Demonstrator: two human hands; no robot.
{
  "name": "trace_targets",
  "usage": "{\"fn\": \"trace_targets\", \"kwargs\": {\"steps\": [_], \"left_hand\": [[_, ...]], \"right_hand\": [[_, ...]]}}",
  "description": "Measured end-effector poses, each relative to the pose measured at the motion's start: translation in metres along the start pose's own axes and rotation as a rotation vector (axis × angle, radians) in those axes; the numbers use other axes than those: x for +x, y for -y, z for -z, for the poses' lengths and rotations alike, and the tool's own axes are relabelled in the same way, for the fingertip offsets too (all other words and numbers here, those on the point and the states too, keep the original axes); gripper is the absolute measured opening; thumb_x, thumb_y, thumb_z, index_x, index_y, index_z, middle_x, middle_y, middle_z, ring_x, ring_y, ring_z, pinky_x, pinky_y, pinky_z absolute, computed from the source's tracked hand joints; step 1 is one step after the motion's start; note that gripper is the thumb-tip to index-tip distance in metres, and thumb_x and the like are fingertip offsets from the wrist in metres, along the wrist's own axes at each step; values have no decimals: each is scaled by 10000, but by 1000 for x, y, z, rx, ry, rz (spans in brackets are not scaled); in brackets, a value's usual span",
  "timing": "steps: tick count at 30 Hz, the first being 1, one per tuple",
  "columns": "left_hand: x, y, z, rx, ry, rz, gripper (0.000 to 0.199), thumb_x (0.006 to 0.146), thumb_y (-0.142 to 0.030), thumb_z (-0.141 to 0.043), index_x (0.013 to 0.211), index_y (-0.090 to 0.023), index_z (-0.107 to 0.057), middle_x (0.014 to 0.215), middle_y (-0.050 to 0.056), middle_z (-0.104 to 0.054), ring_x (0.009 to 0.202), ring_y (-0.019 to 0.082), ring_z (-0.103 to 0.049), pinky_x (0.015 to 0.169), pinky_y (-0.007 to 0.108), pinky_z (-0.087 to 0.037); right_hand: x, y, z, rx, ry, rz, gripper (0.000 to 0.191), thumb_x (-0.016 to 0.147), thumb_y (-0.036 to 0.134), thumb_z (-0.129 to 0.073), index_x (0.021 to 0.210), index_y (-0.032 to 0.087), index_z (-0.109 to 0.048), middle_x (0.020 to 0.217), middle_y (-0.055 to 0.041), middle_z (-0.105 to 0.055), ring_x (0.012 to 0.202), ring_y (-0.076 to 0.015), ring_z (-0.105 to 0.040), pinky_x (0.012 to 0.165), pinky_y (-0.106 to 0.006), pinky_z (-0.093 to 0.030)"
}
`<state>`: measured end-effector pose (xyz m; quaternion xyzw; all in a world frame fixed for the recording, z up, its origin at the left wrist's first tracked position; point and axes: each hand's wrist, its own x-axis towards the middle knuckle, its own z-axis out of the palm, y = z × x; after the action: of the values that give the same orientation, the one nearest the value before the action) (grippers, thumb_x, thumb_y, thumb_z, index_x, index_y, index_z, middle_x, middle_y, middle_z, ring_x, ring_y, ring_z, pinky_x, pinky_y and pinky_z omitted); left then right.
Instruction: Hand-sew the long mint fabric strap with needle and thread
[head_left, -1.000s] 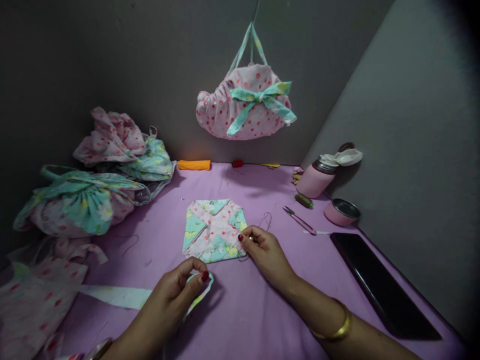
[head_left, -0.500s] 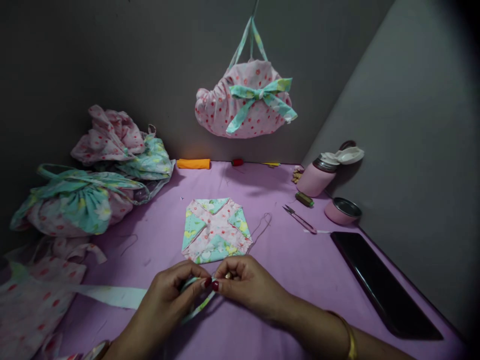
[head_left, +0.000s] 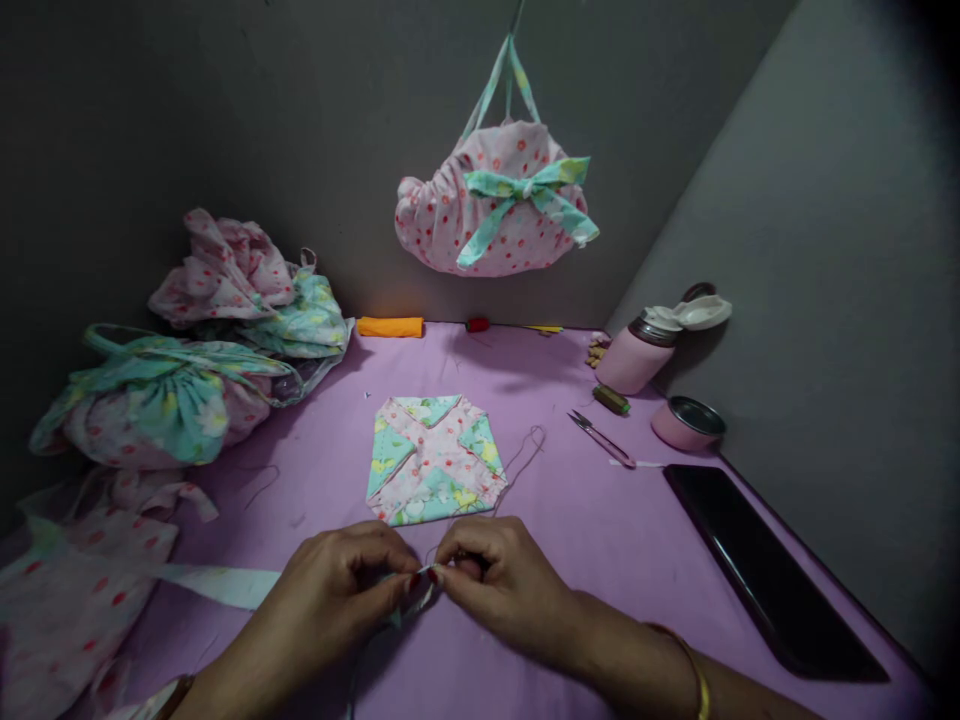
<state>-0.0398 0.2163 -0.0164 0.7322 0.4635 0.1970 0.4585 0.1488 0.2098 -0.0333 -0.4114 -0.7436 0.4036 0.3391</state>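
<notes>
Close to the table's front, my left hand [head_left: 352, 575] pinches a narrow teal fabric strip [head_left: 420, 600] between thumb and finger. My right hand [head_left: 502, 575] meets it fingertip to fingertip, pinched at the same strip's end; a fine thread shows there, and whether a needle is held is too small to tell. Just beyond the hands lies a folded fabric square [head_left: 435, 460], pink in the middle with teal floral corners. A loose thread [head_left: 525, 460] trails from its right side. A pale strip [head_left: 225, 585] runs leftwards from behind my left wrist.
Fabric bundles [head_left: 172, 400] pile up at the left. A dotted pouch [head_left: 502, 210] hangs at the back. On the right are thread snips [head_left: 602, 438], a green spool [head_left: 611, 400], a pink bottle [head_left: 636, 352], its cup [head_left: 686, 425] and a black phone-like slab [head_left: 765, 570].
Both hands have shifted slightly, with the fingertips a little farther apart. The strip's loop below them has dropped and bunched. The view has moved slightly.
</notes>
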Motion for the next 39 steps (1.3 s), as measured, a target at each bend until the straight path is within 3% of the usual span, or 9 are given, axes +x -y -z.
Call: {"fn": "trace_targets", "kwargs": {"steps": [5,8,11,17,21,24,27,31,39], "left_hand": [[-1,5,-2,-141,65,133,126,754,-226,-574,700,-189,-682,683,10,-673,623,161,-589,579,243,-424],[0,4,-6,-381,100,266,152,736,-305,-596,672,-166,-604,572,-28,-598,459,115,-510,468,223,-390],[2,1,-7,-507,87,257,207,717,-348,-624,650,-161,-567,564,-43,-557,480,106,-486,489,220,-367],[3,7,-7,-519,48,268,260,743,-402,-607,699,-146,-611,491,-76,-437,447,86,-328,452,218,-218],[3,8,-10,-547,16,306,251,715,-396,-614,679,-148,-589,483,-79,-423,436,86,-299,449,224,-197],[4,4,-10,-536,-2,327,243,703,-387,-611,668,-149,-579,489,-80,-416,437,86,-291,450,223,-198],[4,2,-9,-533,5,320,244,706,-389,-604,683,-147,-588,498,-78,-411,450,90,-291,451,219,-206],[3,2,-8,-495,-16,309,244,706,-392,-609,681,-150,-621,507,-67,-427,471,102,-318,452,217,-231],[4,1,-6,-482,-52,314,239,692,-390,-622,692,-152,-651,496,-56,-461,463,107,-345,453,225,-268]], "right_hand": [[-1,3,0,-42,40,63,88,727,98,-558,681,147,-615,541,46,-434,507,-67,-413,500,-190,-306],[-2,1,0,-7,28,26,78,730,116,-563,675,147,-609,525,50,-422,490,-66,-397,483,-189,-295],[-2,-2,-2,76,6,-50,82,743,173,-576,667,149,-594,505,59,-393,463,-64,-353,448,-192,-264],[-2,-3,-4,184,26,-165,109,773,232,-566,694,159,-549,514,67,-348,469,-69,-306,431,-198,-232],[-3,-1,1,89,-23,-139,53,846,211,-464,837,178,-505,584,52,-410,517,-84,-363,476,-205,-288],[-3,2,4,-30,-65,-52,125,875,180,-412,804,178,-514,658,19,-485,593,-98,-437,550,-216,-341],[-3,4,5,-75,-22,13,157,870,153,-429,807,182,-570,729,-3,-566,665,-109,-510,616,-219,-381],[-6,1,1,-82,45,9,203,862,147,-450,906,214,-636,787,-4,-645,712,-119,-581,661,-226,-422],[-6,-1,0,-66,51,32,332,845,103,-452,1075,270,-623,933,-6,-683,835,-139,-627,743,-255,-466]]}}
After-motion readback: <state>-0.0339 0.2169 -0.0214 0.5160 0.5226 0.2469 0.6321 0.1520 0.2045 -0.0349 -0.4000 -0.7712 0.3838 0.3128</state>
